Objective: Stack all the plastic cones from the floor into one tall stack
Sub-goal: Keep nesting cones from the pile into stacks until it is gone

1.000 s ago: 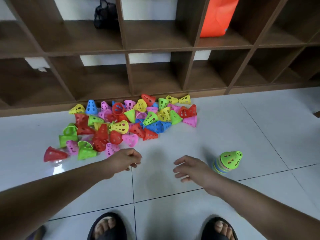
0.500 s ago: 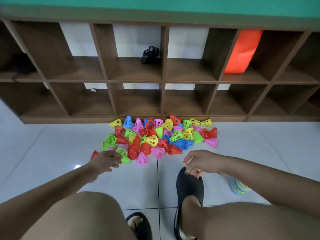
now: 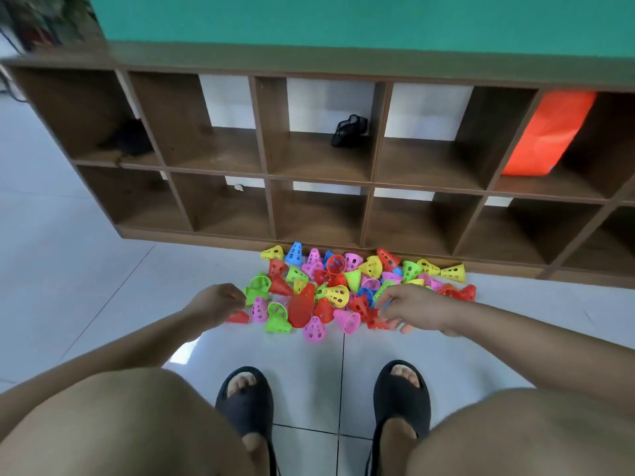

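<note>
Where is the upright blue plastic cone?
In the head view, the upright blue plastic cone stands at the back-left of the cone pile, by the brown wooden shelf unit's base, between a yellow plastic cone and a pink plastic cone.

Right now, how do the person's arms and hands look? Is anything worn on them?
The left arm and right arm are bare, no sleeves in view. The left hand and right hand wear no gloves, watch or rings that I can see.

The right hand (image 3: 417,305) hides some cones (image 3: 336,296); the shelf (image 3: 426,185) runs off the right edge.
</note>
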Available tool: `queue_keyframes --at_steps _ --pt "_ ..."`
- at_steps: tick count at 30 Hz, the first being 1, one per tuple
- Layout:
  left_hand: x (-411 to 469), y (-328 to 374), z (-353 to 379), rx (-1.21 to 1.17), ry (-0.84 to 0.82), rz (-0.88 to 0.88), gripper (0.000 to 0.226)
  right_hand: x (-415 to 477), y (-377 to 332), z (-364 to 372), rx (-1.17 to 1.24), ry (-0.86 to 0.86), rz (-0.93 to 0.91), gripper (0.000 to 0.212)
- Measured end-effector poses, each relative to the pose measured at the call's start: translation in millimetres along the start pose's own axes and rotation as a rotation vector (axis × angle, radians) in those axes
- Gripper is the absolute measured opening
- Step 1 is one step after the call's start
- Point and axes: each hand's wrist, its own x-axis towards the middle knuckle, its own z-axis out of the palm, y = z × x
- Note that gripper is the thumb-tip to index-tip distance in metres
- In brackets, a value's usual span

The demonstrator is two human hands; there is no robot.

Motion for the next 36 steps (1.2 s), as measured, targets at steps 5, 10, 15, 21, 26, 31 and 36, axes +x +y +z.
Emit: queue_keyframes --at_steps 5,10,15,21,26,31,36 --pt "30 -29 -10 0.016 0.03 -0.02 0.015 51 -31 4 -0.021 -0.049 -0.046 0.018" --pt "65 -62 -8 0.022 0.035 -0.093 0.019 112 -39 20 -0.082 -0.075 -0.094 0.016" --pt "104 -91 2 0.037 0.016 -0.14 0.019 170 -33 37 -0.152 -0.145 -0.065 0.015" --pt "153 -118 17 0.092 0.012 -0.183 0.031 227 -11 57 -0.24 -0.119 -0.119 0.008" --pt "184 -141 35 0.122 0.082 -0.222 0.038 261 17 83 -0.366 -0.112 -0.199 0.023" --pt "199 -146 50 0.135 0.132 -0.205 0.013 281 36 108 -0.6 -0.085 -0.357 0.037" --pt "200 -141 56 0.152 0.172 -0.227 0.015 292 43 126 -0.738 -0.094 -0.445 0.045"
